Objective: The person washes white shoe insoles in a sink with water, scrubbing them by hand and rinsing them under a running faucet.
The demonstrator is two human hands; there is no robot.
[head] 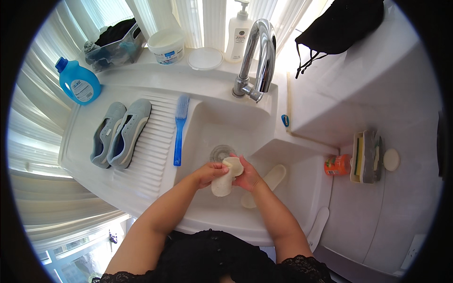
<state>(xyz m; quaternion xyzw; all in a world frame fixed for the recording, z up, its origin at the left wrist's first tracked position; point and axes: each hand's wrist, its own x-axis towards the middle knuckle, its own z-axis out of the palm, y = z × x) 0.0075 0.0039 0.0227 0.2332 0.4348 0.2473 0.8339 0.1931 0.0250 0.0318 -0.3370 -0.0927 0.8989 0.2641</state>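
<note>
A white shoe insole (222,184), bent double, is gripped between my two hands over the sink basin (226,118). My left hand (210,174) pinches it from the left, thumb on top. On the right side my right hand (249,174) holds the folded part, its fingers partly hidden behind. A second white insole (277,177) lies in the basin, partly covered by my right forearm. Just beyond my hands is the round drain (222,153). One more pale insole (319,223) rests at the sink's right front edge.
Grey shoes (129,132) and a blue brush (180,129) lie on the ribbed washboard. Behind the basin rises a chrome faucet (260,56). A blue detergent bottle (79,83), white tub (166,47), lid (205,58) and pump bottle (238,37) line the back. A sponge holder (366,155) is at right.
</note>
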